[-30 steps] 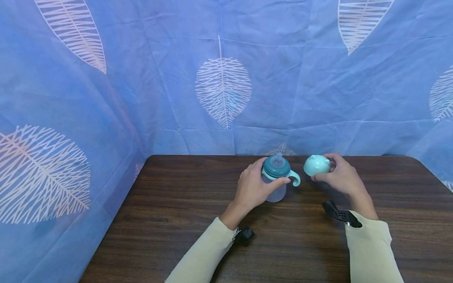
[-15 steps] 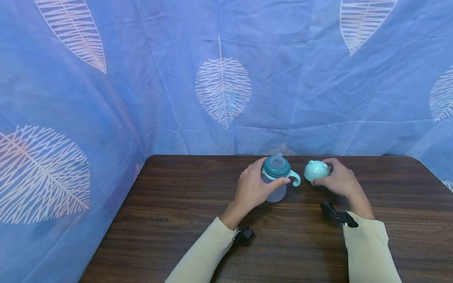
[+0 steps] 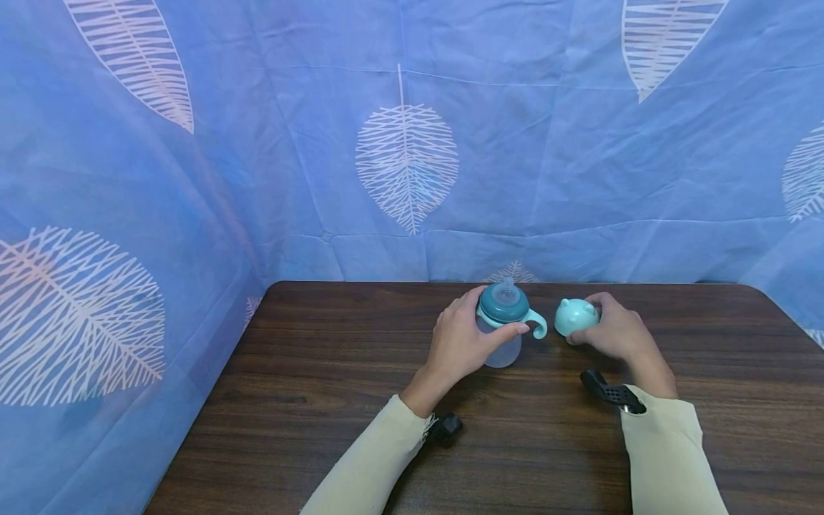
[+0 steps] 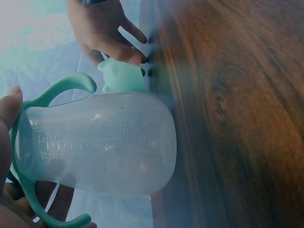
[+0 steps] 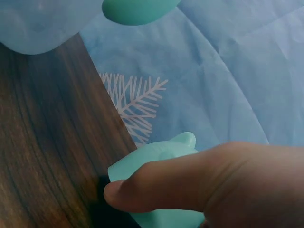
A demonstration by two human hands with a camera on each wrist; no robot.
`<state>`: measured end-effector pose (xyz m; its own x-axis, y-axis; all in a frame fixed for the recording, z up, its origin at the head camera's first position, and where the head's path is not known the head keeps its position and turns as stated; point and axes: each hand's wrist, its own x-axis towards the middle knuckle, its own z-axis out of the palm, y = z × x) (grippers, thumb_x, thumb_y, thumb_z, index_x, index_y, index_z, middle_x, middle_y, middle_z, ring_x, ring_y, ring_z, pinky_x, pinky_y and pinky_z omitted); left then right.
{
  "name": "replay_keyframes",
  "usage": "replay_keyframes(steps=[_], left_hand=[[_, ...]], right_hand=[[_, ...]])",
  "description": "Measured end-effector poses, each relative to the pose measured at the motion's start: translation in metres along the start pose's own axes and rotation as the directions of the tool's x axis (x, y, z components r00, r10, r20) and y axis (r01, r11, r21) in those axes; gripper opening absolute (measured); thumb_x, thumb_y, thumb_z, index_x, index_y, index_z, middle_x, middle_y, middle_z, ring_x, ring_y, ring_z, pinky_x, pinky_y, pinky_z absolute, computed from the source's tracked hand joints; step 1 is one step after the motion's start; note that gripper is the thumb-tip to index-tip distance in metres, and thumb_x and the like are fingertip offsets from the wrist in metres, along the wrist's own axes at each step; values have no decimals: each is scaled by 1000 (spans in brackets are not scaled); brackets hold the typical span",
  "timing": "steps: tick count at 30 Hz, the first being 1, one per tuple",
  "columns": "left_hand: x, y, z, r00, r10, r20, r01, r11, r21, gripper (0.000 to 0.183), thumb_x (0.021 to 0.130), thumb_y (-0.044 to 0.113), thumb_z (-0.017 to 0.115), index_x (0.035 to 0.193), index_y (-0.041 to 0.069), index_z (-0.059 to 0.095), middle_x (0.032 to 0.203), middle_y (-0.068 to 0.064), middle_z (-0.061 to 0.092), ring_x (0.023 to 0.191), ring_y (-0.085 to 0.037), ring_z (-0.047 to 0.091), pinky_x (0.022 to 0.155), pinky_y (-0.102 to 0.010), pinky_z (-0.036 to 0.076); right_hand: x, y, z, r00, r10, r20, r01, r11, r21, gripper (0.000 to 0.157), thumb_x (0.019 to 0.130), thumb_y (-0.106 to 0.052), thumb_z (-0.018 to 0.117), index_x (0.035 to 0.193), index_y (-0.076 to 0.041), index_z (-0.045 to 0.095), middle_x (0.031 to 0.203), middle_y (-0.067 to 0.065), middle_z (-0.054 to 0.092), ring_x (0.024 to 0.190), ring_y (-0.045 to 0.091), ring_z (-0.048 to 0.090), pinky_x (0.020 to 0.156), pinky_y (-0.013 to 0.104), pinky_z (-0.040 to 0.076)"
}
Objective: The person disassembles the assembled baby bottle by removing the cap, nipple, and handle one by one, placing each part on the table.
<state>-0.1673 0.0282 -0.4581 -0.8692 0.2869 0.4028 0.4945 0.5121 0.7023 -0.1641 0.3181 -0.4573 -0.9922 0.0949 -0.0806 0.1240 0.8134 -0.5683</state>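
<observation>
My left hand (image 3: 458,337) grips a baby bottle (image 3: 505,306) just below its teal collar, thumb across the front. The bottle is upright, with a clear nipple on top, mint side handles and a frosted body; its body (image 4: 99,142) fills the middle of the left wrist view. To its right, my right hand (image 3: 618,330) holds a mint bottle cap (image 3: 573,317) with small ears, ears upward. In the right wrist view the thumb (image 5: 152,185) lies across the cap's side. The cap is at or just above the tabletop; contact cannot be made out.
Both things are near the back edge of a dark wooden table (image 3: 360,400). Behind and to the left hangs a blue cloth (image 3: 290,143) with white leaf prints. Black straps with cameras sit on both wrists.
My right hand has lowered the cap toward the tabletop and slightly toward me, and its ears have turned more upward. The left hand and the bottle have stayed in place.
</observation>
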Motion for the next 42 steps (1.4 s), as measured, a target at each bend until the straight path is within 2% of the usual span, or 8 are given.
replay_keyframes(steps=[24,33,37,42], left_hand=[[0,-3,1,1000,0,-3,0,1000,6,79,93,54,88,154,11,62,134,-4,74,121,-26,70,98,-49,57],[-1,-2,-1,1000,3,-6,-3,1000,10,79,93,54,88,154,11,62,134,-5,74,121,-27,70,98,-50,57],[-1,-2,-1,1000,-2,-1,2,1000,6,79,93,54,88,154,11,62,134,-5,74,122,-27,69,99,-51,56],[-1,-3,0,1000,-5,5,5,1000,5,79,93,54,88,155,12,62,134,-4,73,123,-26,69,100,-51,56]], right_hand=[[0,2,3,999,27,19,-26,998,-55,84,87,-19,88,146,15,39,133,46,54,113,65,57,87,72,51],[1,2,3,999,43,33,-40,996,-81,89,88,-18,88,152,14,35,139,46,50,117,67,54,89,75,49],[-1,0,1,999,30,36,-27,996,-87,94,88,-18,88,157,14,32,143,47,47,121,68,52,93,78,48],[-4,-10,-6,1000,-25,-13,24,996,-92,94,89,-19,87,156,17,33,144,47,47,122,67,52,92,76,48]])
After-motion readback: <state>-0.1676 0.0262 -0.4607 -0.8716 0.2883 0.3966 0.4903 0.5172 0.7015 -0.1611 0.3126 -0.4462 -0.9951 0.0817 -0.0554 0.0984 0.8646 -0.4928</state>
